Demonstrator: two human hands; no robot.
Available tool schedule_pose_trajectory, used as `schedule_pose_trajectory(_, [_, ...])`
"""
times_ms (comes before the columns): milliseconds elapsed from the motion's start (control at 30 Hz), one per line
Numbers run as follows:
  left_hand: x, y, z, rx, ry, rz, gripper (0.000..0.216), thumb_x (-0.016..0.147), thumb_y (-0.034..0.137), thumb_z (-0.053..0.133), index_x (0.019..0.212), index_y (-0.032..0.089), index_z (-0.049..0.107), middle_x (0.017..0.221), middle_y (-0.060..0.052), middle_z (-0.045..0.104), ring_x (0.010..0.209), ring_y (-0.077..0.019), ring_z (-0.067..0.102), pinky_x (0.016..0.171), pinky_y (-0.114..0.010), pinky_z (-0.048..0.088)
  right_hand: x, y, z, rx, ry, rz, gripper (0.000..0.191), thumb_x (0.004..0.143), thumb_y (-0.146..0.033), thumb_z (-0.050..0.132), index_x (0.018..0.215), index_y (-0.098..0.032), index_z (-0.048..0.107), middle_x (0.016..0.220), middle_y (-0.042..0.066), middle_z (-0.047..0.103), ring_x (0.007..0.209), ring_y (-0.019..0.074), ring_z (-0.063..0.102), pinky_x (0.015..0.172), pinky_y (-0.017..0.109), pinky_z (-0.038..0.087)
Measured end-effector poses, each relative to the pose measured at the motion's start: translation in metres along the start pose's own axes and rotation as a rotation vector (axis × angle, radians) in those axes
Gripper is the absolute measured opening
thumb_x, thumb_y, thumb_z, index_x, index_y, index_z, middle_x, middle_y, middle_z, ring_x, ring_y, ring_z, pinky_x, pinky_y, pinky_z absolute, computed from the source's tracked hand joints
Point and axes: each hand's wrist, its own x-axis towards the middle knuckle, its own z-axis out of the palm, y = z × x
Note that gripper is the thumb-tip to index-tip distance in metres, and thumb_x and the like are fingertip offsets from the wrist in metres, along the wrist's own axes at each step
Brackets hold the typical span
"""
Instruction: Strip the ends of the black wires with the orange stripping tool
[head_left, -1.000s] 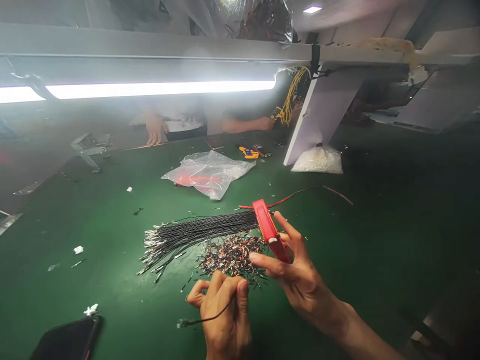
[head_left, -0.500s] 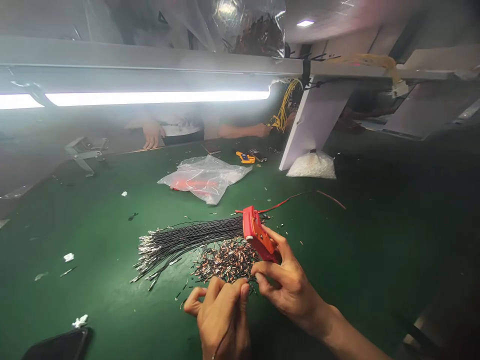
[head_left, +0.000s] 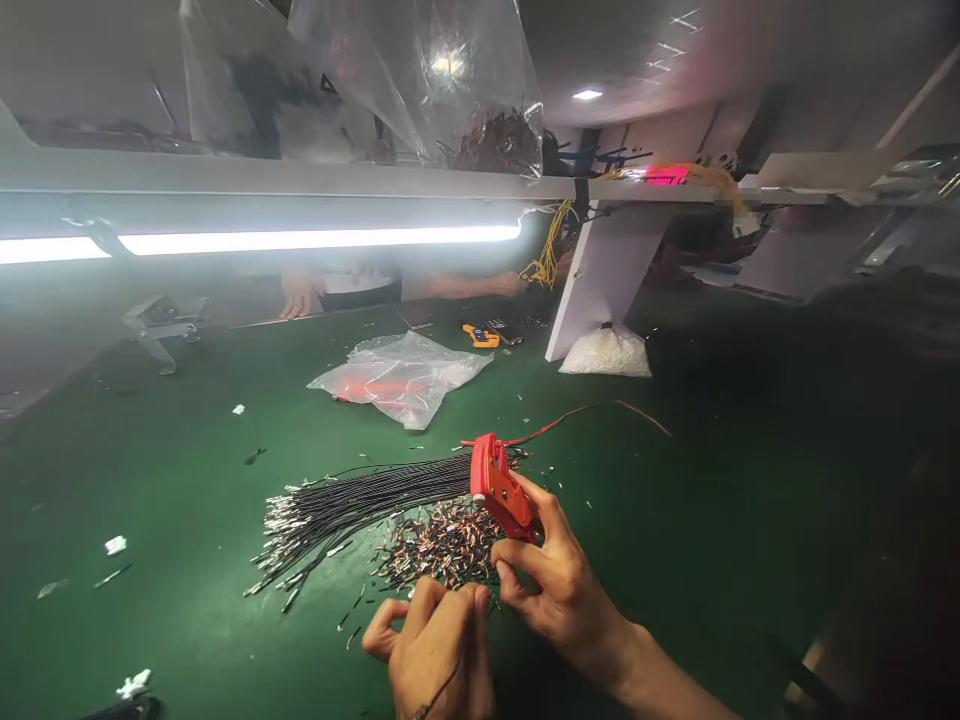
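Observation:
My right hand (head_left: 559, 585) is wrapped round a red wire stripper (head_left: 504, 490), its head pointing up and to the left. Thumb and forefinger of that hand are drawn together below the tool. My left hand (head_left: 439, 650) is closed in a pinch beside it, and whatever lies between its fingertips is hidden. A thin dark strand (head_left: 442, 685) crosses the back of the left hand; I cannot tell whether it is a wire or a cord. Just beyond the hands lies a heap of short black and copper wire offcuts (head_left: 439, 545). Behind the heap stretches a bundle of black wires (head_left: 382, 492) with silvery ends at the left.
On the green table (head_left: 720, 560) lie a clear plastic bag (head_left: 405, 375) over something red, a red wire (head_left: 577, 408) and a yellow tool (head_left: 480, 336). A bag of white bits (head_left: 607, 352) leans by an upright panel (head_left: 604, 270). Another person's hand (head_left: 298, 295) rests across the table.
The view has tilted upward, so the table things sit lower in the picture and more shelf shows above. Both hands keep much the same pose, the stripper still in the right.

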Motion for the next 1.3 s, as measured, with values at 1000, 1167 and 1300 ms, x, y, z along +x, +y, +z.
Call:
schedule_pose_trajectory(1000, [0.000, -0.008, 0.004, -0.068, 0.040, -0.014, 0.028, 0.103, 0.027, 0.041, 0.086, 0.023, 0.062, 0.061, 0.008, 0.061, 0.053, -0.0110, 0.057, 0.073, -0.038, 0.024, -0.001, -0.003, 0.001, 0.096, -0.046, -0.080, 0.018, 0.097, -0.018, 0.054, 0.099, -0.024, 0.072, 0.146, 0.012, 0.029, 0.123, 0.0316, 0.050, 0.098, 0.051, 0.049])
schedule_pose_trajectory(1167, [0.000, -0.007, 0.003, -0.188, 0.018, -0.070, 0.025, 0.102, 0.034, 0.045, 0.087, 0.024, 0.063, 0.070, 0.007, 0.065, 0.058, -0.0115, 0.058, 0.077, -0.038, 0.025, 0.000, -0.006, -0.001, 0.091, -0.042, -0.084, 0.018, 0.095, -0.016, 0.054, 0.094, -0.023, 0.071, 0.142, 0.012, 0.031, 0.129, 0.0329, 0.045, 0.100, 0.050, 0.048])
schedule_pose_trajectory(1300, [-0.002, -0.006, 0.004, -0.207, 0.032, -0.117, 0.030, 0.102, 0.036, 0.044, 0.081, 0.024, 0.062, 0.067, 0.007, 0.062, 0.058, -0.0115, 0.055, 0.078, -0.037, 0.027, 0.000, -0.007, 0.001, 0.082, -0.030, -0.083, 0.020, 0.094, -0.012, 0.054, 0.092, -0.022, 0.071, 0.139, 0.012, 0.033, 0.130, 0.0332, 0.042, 0.100, 0.051, 0.047])
